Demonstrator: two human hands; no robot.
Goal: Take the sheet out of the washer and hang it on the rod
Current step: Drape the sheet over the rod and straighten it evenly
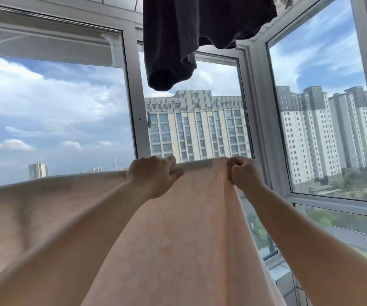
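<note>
A pale peach sheet [184,228] stretches up in front of me and spreads off to the lower left. My left hand [153,175] grips its top edge, fingers curled over the cloth. My right hand [244,172] pinches the same edge a short way to the right, in a tight fist. Both arms reach forward and up towards the window. The rod and the washer are out of view.
A dark garment [191,36] hangs overhead at the top centre. White-framed windows [133,111] fill the wall ahead and to the right, with tall buildings outside. A tiled ledge [282,270] runs below the right window.
</note>
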